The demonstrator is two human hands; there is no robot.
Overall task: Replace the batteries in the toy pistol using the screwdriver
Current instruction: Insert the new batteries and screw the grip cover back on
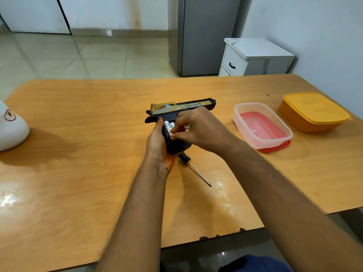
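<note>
**Batteries in the open grip**

Held above the middle of the wooden counter [78, 134]: a toy pistol [177, 110], black in frame and grip, with a gold-and-tan slide on top carrying a printed label. Barrel pointing right, grip turned toward the camera. Grip compartment lying open, with white batteries [168, 128] showing inside, black lettering on the nearest one.

Left hand [158, 146] wrapped round the grip from the left and below, thumb up along its edge. Right hand [196, 128] curled over the frame from the right, fingertips pinching at the batteries in the compartment; hard to tell whether more than one is gripped.

Just beneath the pistol, lying flat on the counter: a screwdriver [193, 167], black handle with a yellow collar partly hidden under the grip, thin metal shaft pointing toward the near right. Touched by neither hand.

To the right, well apart from the pistol: a clear tub [263, 125], lidless, resting on a red lid, nothing plainly visible inside. Beyond it, near the right edge: an orange box [314, 111] with its lid shut, contents hidden.

At the far left edge: a white rounded object [11, 128] with a small round emblem, only partly in view.
</note>
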